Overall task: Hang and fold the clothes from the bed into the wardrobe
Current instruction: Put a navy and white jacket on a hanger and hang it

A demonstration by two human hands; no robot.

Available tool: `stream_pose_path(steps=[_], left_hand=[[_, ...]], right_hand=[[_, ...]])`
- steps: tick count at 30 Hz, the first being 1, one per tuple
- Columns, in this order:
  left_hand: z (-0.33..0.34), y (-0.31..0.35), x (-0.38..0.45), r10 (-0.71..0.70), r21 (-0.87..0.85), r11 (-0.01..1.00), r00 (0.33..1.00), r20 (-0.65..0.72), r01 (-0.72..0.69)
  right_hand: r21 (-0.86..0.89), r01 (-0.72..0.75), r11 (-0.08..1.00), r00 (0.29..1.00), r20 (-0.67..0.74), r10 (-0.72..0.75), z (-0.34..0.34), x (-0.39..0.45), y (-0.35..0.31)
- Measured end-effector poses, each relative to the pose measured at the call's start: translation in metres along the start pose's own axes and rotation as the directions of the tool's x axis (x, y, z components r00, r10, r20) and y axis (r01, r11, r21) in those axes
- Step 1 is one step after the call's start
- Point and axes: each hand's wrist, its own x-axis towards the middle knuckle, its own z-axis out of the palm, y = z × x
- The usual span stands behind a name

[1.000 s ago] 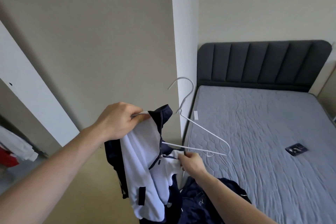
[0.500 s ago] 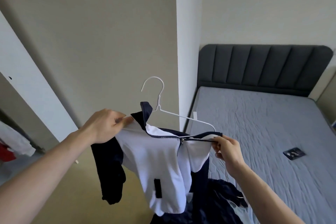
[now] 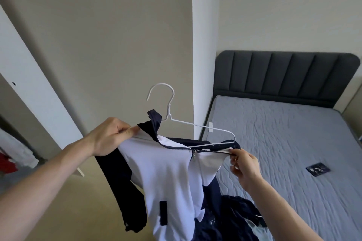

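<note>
A white and navy zip jacket (image 3: 172, 178) hangs in front of me, partly draped on a white wire hanger (image 3: 188, 123) whose hook points up. My left hand (image 3: 111, 137) grips the jacket's left shoulder together with the hanger's left end. My right hand (image 3: 243, 164) pinches the jacket's right collar edge just below the hanger's right end. The hanger's right arm is bare above the cloth. A navy sleeve dangles below my left hand. More dark navy clothing (image 3: 235, 219) lies heaped at the bed's near corner.
The bed (image 3: 293, 143) with a grey quilted mattress and dark headboard (image 3: 282, 74) is on the right; a small dark packet (image 3: 317, 169) lies on it. A white pillar (image 3: 203, 45) stands behind the hanger. An open white wardrobe door (image 3: 29, 76) and hanging clothes (image 3: 11, 154) are at left.
My right hand has drawn the jacket's right collar edge outward along the hanger, spreading the front flat. The hanger now hangs more level, and both hands sit slightly higher.
</note>
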Motion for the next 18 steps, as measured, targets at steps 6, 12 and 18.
stream_pose_path(steps=[6,12,18], left_hand=[[-0.013,0.001,-0.005,-0.039,0.03,0.999,0.999,0.035,0.038],[-0.017,0.0,-0.011,-0.121,-0.152,0.979,0.989,0.09,0.133],[-0.02,-0.002,-0.023,-0.15,-0.249,0.952,0.981,0.125,0.177]], right_hand=[[0.049,-0.02,0.999,1.0,0.002,0.02,0.009,0.0,0.002],[-0.327,0.35,0.878,0.933,0.037,-0.359,0.015,-0.011,0.003],[-0.492,0.624,0.607,0.768,0.243,-0.592,0.005,-0.01,0.003]])
